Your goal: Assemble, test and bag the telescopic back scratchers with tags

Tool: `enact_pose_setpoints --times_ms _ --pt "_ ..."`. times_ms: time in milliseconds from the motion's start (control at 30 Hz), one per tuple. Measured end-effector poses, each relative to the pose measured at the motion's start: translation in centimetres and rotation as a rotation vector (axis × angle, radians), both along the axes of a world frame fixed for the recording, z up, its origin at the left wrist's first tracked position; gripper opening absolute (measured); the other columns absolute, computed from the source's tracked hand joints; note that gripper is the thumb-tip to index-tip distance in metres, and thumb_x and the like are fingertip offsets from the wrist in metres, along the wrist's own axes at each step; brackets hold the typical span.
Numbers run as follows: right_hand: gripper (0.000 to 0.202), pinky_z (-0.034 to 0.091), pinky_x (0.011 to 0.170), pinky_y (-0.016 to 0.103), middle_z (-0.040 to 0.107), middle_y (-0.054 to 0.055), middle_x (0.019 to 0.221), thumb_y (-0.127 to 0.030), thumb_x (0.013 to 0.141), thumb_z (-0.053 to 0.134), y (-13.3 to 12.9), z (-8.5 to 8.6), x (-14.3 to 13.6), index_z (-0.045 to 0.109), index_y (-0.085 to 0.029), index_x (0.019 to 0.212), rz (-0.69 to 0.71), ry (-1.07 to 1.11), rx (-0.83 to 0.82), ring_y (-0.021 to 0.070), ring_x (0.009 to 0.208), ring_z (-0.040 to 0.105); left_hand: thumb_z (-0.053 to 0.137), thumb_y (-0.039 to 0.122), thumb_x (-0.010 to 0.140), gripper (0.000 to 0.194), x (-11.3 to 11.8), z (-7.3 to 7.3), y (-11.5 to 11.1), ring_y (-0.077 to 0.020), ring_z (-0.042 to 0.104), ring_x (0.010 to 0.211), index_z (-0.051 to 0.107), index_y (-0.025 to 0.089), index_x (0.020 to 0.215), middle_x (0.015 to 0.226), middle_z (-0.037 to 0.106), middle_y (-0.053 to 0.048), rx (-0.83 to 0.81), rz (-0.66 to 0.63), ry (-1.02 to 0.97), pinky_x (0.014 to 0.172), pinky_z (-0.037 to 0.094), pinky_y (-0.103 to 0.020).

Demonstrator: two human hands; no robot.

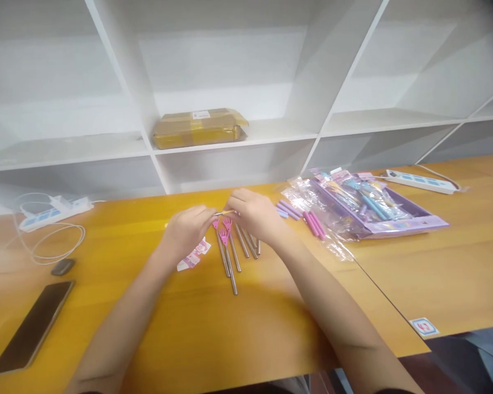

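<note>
My left hand (189,229) and my right hand (252,212) are closed on opposite ends of a thin rod (219,214), silvery on the left and yellowish on the right. Fingers hide most of it. Just below lie telescopic back scratchers with pink hand-shaped heads (224,237) and metal shafts (233,276). More metal shafts (250,246) lie under my right wrist. Small pink-and-white cards (194,255) rest beside my left hand. Right of my right hand are pink foam-like tubes (314,225), purple tubes (288,209) and a blue tube (282,213).
A purple display box (402,225) holds bagged back scratchers (372,200), with clear plastic bags (306,191) beside it. Power strips (421,181) lie at both sides. A phone (32,328) and dark earbud case (63,267) are at left. A taped carton (199,128) sits on the shelf.
</note>
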State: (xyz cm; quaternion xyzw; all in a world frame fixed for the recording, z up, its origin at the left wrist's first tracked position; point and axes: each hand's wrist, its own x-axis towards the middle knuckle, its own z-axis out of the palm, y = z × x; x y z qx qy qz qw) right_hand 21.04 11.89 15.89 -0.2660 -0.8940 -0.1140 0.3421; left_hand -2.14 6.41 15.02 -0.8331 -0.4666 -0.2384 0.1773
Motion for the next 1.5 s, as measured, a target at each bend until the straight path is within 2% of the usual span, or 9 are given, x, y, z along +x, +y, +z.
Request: enact_pose_setpoints --times_ms 200,300,400,500,667,867,1033,1200,1500 --pt "0.025 0.034 0.072 0.029 0.067 0.006 0.089 -0.028 0.112 0.055 -0.3 0.4 0.2 0.065 -0.018 0.092 0.055 -0.062 -0.093 0.0187 0.08 0.056 0.051 0.033 0.113 0.025 -0.5 0.7 -0.7 -0.0161 0.064 0.074 0.075 0.028 0.115 0.085 0.073 -0.001 -0.027 -0.003 -0.003 0.06 0.035 -0.03" --pt "0.016 0.034 0.072 0.03 0.069 0.006 0.092 -0.018 0.11 0.054 -1.0 0.6 -0.1 0.067 -0.017 0.102 0.043 -0.126 -0.16 0.0184 0.08 0.056 0.051 0.032 0.113 0.024 -0.9 1.1 -0.9 -0.0162 0.068 0.079 0.075 0.027 0.117 0.091 0.076 -0.002 -0.012 -0.024 -0.013 0.062 0.038 -0.029" --pt "0.018 0.034 0.072 0.03 0.069 0.005 0.094 -0.009 0.107 0.052 -1.7 0.9 -0.3 0.068 -0.018 0.109 0.024 -0.172 -0.199 0.0182 0.081 0.056 0.053 0.031 0.112 0.023 -1.2 1.4 -1.0 -0.0166 0.07 0.083 0.074 0.026 0.118 0.094 0.077 -0.002 0.021 -0.049 -0.012 0.064 0.041 -0.029" --pt "0.015 0.033 0.073 0.03 0.069 0.005 0.093 -0.017 0.11 0.052 -2.1 1.0 -0.5 0.066 -0.018 0.104 0.024 -0.171 -0.222 0.018 0.079 0.055 0.054 0.029 0.111 0.021 -1.3 1.7 -1.1 -0.0168 0.069 0.082 0.074 0.025 0.114 0.093 0.077 -0.001 0.054 -0.067 0.02 0.064 0.041 -0.03" --pt "0.024 0.033 0.072 0.03 0.068 0.005 0.091 -0.03 0.114 0.051 -2.7 1.3 -1.0 0.064 -0.018 0.098 0.036 -0.171 -0.259 0.0173 0.076 0.054 0.052 0.029 0.112 0.022 -1.1 1.9 -1.2 -0.0173 0.066 0.079 0.072 0.023 0.105 0.087 0.075 -0.001 0.053 -0.083 0.033 0.065 0.04 -0.031" --pt "0.026 0.031 0.069 0.03 0.065 0.003 0.086 -0.028 0.114 0.049 -3.0 1.6 -1.1 0.062 -0.019 0.093 0.035 -0.179 -0.282 0.0156 0.07 0.05 0.051 0.03 0.112 0.021 -1.0 2.1 -1.3 -0.0174 0.064 0.076 0.07 0.023 0.106 0.085 0.073 -0.001 0.056 -0.115 0.026 0.064 0.039 -0.031" --pt "0.027 0.029 0.068 0.029 0.065 0.003 0.085 -0.029 0.113 0.051 -3.1 1.7 -1.0 0.06 -0.019 0.089 0.009 -0.19 -0.28 0.0151 0.068 0.048 0.051 0.022 0.11 0.02 -0.9 2.1 -1.3 -0.0173 0.063 0.074 0.07 0.023 0.104 0.083 0.072 -0.001 0.076 -0.122 0.051 0.063 0.039 -0.031" --pt "0.031 0.026 0.067 0.03 0.065 0.002 0.083 -0.033 0.114 0.049 -3.1 1.9 -1.0 0.06 -0.019 0.088 -0.011 -0.208 -0.313 0.0146 0.067 0.048 0.048 0.016 0.108 0.024 -1.0 1.9 -1.4 -0.0172 0.064 0.077 0.071 0.025 0.111 0.086 0.073 -0.002 0.076 -0.145 0.076 0.063 0.04 -0.029" --pt "0.036 0.023 0.063 0.03 0.067 0.002 0.081 -0.041 0.117 0.043 -3.0 1.7 -1.0 0.059 -0.021 0.091 -0.037 -0.254 -0.335 0.0146 0.062 0.05 0.053 0.02 0.109 0.022 -1.9 2.3 -0.9 -0.0176 0.07 0.081 0.074 0.025 0.11 0.09 0.078 -0.002 0.015 -0.185 0.01 0.069 0.047 -0.031"
